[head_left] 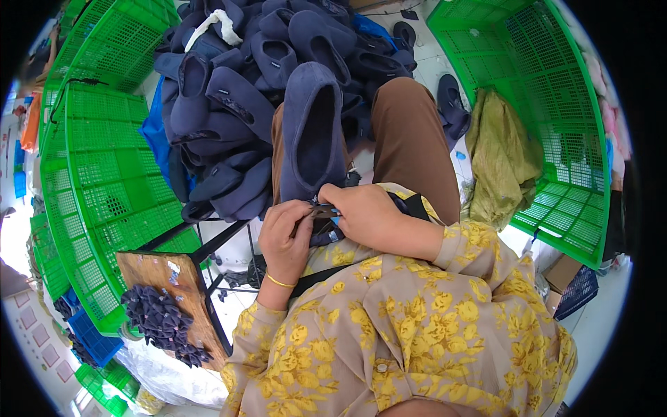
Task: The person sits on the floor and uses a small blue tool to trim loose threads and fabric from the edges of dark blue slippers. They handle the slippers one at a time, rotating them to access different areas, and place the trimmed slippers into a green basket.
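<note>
A dark navy slipper (pixel 294 139) rests on my lap between my knees, its toe away from me and its opening facing up. Both hands meet at its heel. My right hand (pixel 372 217) is closed around what look like small dark metal thread snips (pixel 324 210), with a bit of blue showing at the fingers. My left hand (pixel 283 233) is closed in a pinch beside the blades, right at the heel edge; whatever lies between its fingertips is too small to make out. Below the hands are dark pieces on my lap, partly hidden.
A big heap of navy slippers (pixel 236 104) lies beyond my knees. Green plastic crates (pixel 118 174) stand at left, another green crate (pixel 535 62) at right with an olive sack (pixel 497 160) against it. A wooden board (pixel 142 267) at left bears a pile of dark fabric bows (pixel 156 320).
</note>
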